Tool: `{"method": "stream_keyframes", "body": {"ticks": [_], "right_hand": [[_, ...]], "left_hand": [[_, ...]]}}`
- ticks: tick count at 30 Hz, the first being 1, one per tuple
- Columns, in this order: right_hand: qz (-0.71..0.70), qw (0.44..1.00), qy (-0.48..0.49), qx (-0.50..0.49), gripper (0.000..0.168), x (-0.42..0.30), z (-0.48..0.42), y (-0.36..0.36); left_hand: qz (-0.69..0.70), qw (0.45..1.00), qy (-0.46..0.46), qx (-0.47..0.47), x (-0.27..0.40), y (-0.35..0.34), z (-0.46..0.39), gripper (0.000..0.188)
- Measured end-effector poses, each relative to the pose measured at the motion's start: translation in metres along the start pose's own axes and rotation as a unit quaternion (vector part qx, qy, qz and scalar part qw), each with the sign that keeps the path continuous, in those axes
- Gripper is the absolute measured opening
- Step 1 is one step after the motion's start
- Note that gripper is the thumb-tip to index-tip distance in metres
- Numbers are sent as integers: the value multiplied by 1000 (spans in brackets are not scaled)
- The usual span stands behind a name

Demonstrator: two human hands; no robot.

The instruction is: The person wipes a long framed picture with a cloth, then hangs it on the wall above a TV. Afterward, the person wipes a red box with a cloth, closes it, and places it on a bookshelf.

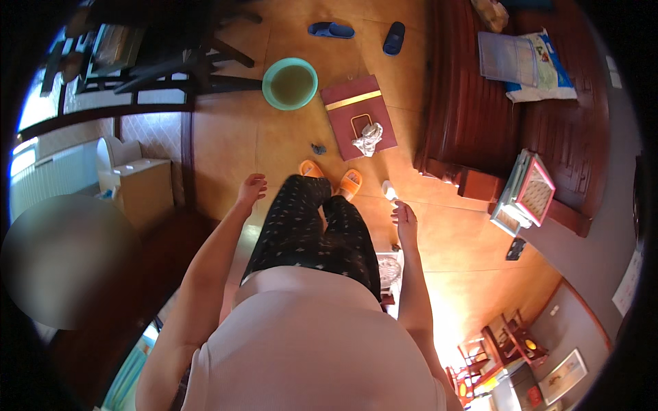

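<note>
My left hand (pixel 252 190) hangs beside my left thigh with its fingers loosely apart and nothing in it. On the other side, my right hand (pixel 406 218) is lowered near a small white object (pixel 389 190). That object lines up with my fingertips, and I cannot tell whether they touch it or it lies on the floor beyond. Before my feet, in orange slippers (pixel 351 184), lies a dark red box or case (pixel 354 110) with a gold band. A crumpled whitish cloth (pixel 369 139) rests on it, partly over a gold rectangular outline. Left of the box stands a turquoise basin (pixel 290 83) of murky liquid.
A small dark clump (pixel 318 149) lies on the tiled floor. Two blue slippers (pixel 331 30) are farther off. A dark wooden bench (pixel 470 123) runs along the right, with picture frames (pixel 524 192) leaning there. Dark furniture legs (pixel 231 53) reach in from the left.
</note>
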State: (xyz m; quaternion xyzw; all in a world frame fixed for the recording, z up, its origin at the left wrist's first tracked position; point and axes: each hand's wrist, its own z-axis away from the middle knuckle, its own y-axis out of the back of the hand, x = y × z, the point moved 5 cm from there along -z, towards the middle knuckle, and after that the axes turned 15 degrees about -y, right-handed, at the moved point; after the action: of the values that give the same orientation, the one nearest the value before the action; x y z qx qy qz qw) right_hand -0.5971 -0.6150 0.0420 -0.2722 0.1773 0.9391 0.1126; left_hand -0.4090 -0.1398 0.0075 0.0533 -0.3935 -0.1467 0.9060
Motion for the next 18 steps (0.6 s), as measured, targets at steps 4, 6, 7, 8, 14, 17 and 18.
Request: {"method": "stream_keyframes", "body": {"ticks": [4,6,7,8,14,17,18], "right_hand": [[24,993,-109,29,43,64,-52,-33],[-23,991,-131,34,44,55,-46,-54],[-43,989,-139,38,44,49,-46,-62],[-36,991,-117,45,45,59,-56,-71],[9,985,-123,120,59,92,-124,-151],[4,984,-124,127,72,135,-185,-196],[34,980,-139,137,74,129,-208,-206]], "left_hand": [[-18,995,-62,-70,65,-28,-18,23],[-77,988,-57,-123,68,-37,-36,24],[-104,982,-54,-148,67,-41,-48,24],[-115,975,-48,-183,57,-42,-68,25],[-187,951,-46,-241,6,-73,-193,21],[-168,955,-44,-241,-38,-84,-259,21],[-160,956,-20,-244,-41,-94,-277,21]]}}
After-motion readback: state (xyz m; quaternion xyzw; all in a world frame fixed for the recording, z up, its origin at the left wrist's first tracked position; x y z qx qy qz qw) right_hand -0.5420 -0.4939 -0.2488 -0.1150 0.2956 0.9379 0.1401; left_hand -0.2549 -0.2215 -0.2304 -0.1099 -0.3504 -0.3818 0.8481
